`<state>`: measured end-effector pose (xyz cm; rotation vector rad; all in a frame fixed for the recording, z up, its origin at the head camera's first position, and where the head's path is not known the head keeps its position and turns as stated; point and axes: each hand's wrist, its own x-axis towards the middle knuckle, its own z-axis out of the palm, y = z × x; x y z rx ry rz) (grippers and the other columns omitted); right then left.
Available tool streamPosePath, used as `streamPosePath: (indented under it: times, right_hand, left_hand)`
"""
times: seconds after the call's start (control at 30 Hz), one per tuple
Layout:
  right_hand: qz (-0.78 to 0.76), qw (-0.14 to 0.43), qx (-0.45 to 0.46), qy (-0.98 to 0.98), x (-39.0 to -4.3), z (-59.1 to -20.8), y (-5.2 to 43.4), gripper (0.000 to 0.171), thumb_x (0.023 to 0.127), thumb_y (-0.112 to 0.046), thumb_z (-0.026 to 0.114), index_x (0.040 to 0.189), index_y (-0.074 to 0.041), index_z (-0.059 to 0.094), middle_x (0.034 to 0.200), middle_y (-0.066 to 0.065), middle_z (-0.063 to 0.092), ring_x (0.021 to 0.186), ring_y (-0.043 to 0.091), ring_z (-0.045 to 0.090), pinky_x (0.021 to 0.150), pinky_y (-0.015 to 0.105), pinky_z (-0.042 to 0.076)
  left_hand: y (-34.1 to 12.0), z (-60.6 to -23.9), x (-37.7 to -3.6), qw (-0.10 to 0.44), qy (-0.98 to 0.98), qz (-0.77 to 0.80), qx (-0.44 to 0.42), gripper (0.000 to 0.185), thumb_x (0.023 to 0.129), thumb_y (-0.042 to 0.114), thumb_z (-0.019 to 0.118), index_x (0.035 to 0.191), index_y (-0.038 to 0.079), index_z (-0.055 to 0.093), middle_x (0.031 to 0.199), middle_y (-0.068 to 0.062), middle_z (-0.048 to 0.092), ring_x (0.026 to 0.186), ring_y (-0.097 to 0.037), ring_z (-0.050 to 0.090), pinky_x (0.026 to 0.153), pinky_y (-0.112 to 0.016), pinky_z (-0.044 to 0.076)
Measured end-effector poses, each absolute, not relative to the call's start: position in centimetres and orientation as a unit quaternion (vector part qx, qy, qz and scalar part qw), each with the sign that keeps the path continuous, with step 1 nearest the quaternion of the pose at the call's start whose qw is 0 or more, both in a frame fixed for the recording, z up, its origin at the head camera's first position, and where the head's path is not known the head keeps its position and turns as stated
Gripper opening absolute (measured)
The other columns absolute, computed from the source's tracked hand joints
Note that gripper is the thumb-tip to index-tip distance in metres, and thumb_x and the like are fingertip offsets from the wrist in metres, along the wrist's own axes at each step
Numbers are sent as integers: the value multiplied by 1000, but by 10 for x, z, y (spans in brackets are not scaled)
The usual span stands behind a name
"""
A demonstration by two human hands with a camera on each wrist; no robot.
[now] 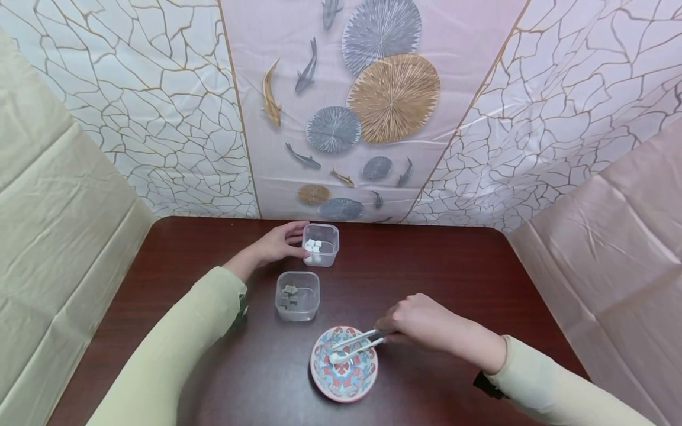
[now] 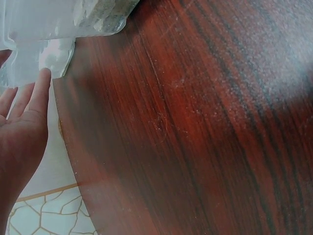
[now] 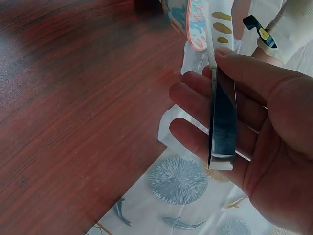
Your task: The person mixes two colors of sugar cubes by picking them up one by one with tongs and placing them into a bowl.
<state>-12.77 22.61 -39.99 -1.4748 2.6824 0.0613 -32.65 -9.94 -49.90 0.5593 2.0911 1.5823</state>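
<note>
1. The left hand (image 1: 277,244) reaches far across the desk (image 1: 458,278) and lies against the left wall of a clear container (image 1: 321,244). Its fingers are fairly straight and touch the plastic rather than wrap it, which looks like steadying the tub so it does not slide. The left wrist view shows the fingertips (image 2: 43,78) flat on the plastic wall.
2. Inside that container, just past the fingertips, lie several white cubes (image 1: 312,248).
3. A second clear container (image 1: 297,296) sits nearer the person, just beside the left forearm and untouched. It holds a few grey-brown cubes (image 1: 289,294), kept apart from the white ones.
4. Below it and to the right stands a patterned bowl (image 1: 344,364), directly under the tips of the tongs (image 1: 356,345).
5. The tongs are squeezed on one white piece (image 1: 335,357), held low over the bowl's middle, so any slip would likely land it inside.
6. The right hand (image 1: 421,322) grips the tongs near their rear end, thumb on top and fingers curled beneath, as the right wrist view shows (image 3: 222,122). A rear grip gives reach while keeping the hand clear of the bowl.
</note>
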Motion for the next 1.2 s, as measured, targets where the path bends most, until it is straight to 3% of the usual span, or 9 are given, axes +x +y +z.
streamPosePath:
  times: [0.47, 0.83, 1.03, 1.2]
  right_hand:
    - [-38, 28, -465, 884, -152, -375, 235, 16, 95, -22, 82, 111, -17, 80, 98, -7, 81, 87, 8, 76, 68, 35, 63]
    - [-12, -5, -405, 914, -210, -354, 231, 15, 95, -21, 82, 109, -17, 79, 91, -7, 76, 79, 16, 73, 65, 44, 60]
    - [21, -16, -370, 928, -242, -350, 222, 17, 97, -23, 81, 112, -14, 80, 97, 0, 79, 86, 27, 76, 69, 53, 62]
    - [57, -33, -362, 930, -266, -356, 211, 12, 97, -25, 80, 97, -14, 76, 89, 4, 78, 86, 32, 76, 69, 56, 60]
  left_hand:
    - [-100, -498, -325, 227, 758, 575, 208, 85, 94, 1, 79, 165, -1, 33, 164, -27, 42, 151, -42, 44, 124, -50, 41]
    - [-100, -499, -324, 227, 761, 573, 204, 85, 94, 0, 80, 165, -2, 33, 164, -28, 41, 152, -42, 43, 124, -51, 41]
    - [-98, -497, -323, 228, 754, 582, 202, 84, 93, -2, 79, 164, -2, 34, 164, -30, 41, 152, -44, 43, 124, -52, 40]
    - [-98, -497, -324, 228, 750, 588, 201, 84, 93, -4, 78, 164, -3, 33, 163, -30, 42, 151, -44, 43, 124, -53, 40]
